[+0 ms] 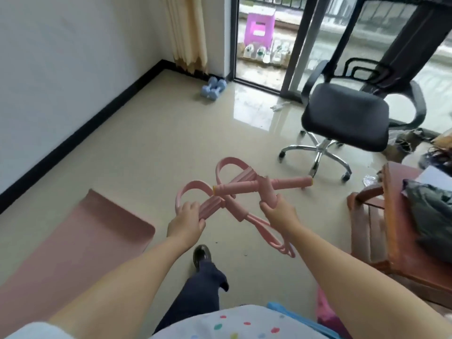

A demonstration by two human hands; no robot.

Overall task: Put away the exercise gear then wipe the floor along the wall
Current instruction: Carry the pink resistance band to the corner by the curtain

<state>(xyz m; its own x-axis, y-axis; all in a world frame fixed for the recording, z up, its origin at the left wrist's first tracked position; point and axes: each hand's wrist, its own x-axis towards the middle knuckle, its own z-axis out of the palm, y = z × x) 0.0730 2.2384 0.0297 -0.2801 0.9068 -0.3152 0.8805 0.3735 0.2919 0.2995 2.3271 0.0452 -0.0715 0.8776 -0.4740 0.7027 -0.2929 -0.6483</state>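
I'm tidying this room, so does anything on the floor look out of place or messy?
Yes. A crumpled white scrap lies on the floor near the balcony door, and the mat is not yet rolled. Blue dumbbells sit in the corner. Both hands hold the tangled pink pull band.

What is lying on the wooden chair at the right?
A dark plastic bag lies on the wooden chair, with something white behind it. The bag hides its contents and the seat beneath.

I can read no writing, label, brand or number anywhere in front of me; whatever the bottles (265, 53) by the balcony door may carry is too blurred.
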